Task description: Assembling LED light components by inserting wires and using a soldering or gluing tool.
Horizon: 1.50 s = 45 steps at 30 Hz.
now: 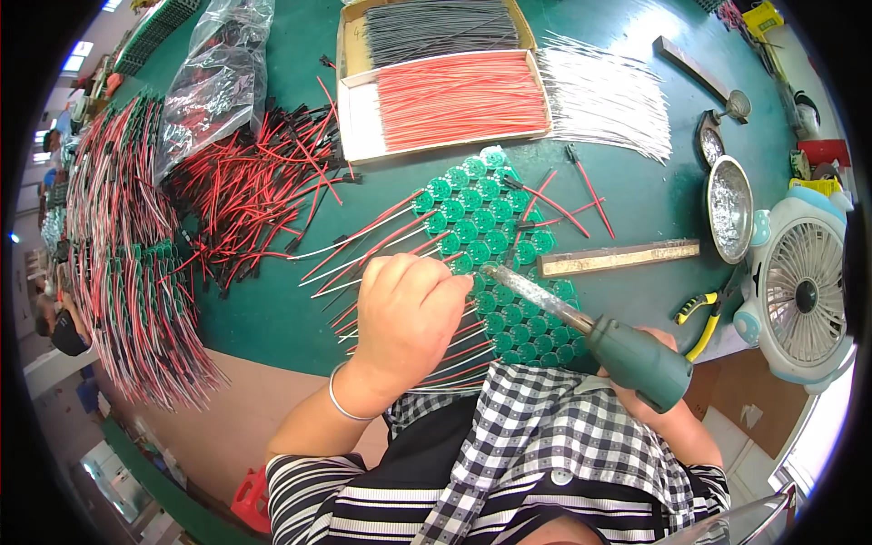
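Observation:
My left hand point(409, 309) is closed in a pinch over the left edge of a sheet of round green circuit boards point(486, 213). What its fingertips hold is hidden, though a red wire end shows beside them. My right hand point(649, 381) grips the green handle of a soldering iron point(636, 359). The iron's metal tip reaches left onto the boards, close to my left fingertips. Red and white wires fan out leftward from the sheet's left edge. A few loose red wires point(595, 195) with black ends lie at its upper right.
Wire boxes point(350, 113) stand at the back, beside loose white wires point(609, 100). A red wire pile point(250, 195) and hanging wired boards point(123, 236) are left. On the right are a bar point(622, 259), metal dish point(729, 209), yellow-handled pliers point(704, 331) and fan point(804, 291).

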Motion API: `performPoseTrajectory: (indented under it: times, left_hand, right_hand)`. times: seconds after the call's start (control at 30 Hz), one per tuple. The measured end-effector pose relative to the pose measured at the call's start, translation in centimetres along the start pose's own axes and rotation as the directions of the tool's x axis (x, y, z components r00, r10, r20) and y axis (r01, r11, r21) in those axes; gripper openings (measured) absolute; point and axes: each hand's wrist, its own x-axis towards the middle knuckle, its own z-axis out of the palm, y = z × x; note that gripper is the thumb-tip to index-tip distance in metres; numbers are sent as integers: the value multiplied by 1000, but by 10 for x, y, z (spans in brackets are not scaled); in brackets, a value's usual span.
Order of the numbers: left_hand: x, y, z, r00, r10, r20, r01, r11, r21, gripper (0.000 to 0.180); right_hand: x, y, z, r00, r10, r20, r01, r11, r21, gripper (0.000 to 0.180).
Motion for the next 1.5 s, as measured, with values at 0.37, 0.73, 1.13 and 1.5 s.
performPoseTrajectory:
  times: [0.37,0.73,1.13,1.5]
  left_hand:
    - [1,1,3,1000,11,1,-11,1000,28,19]
    - [2,2,2,1000,-6,0,6,999,53,18]
    - [15,7,-13,969,-226,100,194,947,255,71]
    - [32,-14,-5,944,-78,322,70,997,38,85]
  right_hand:
    - [1,-1,-6,991,-123,41,125,991,-46,28]
    - [2,-2,-14,994,38,101,-41,999,32,26]
    - [-8,10,-12,944,318,-86,-222,806,549,60]
    - [-9,17,-17,835,370,-406,19,719,695,56]
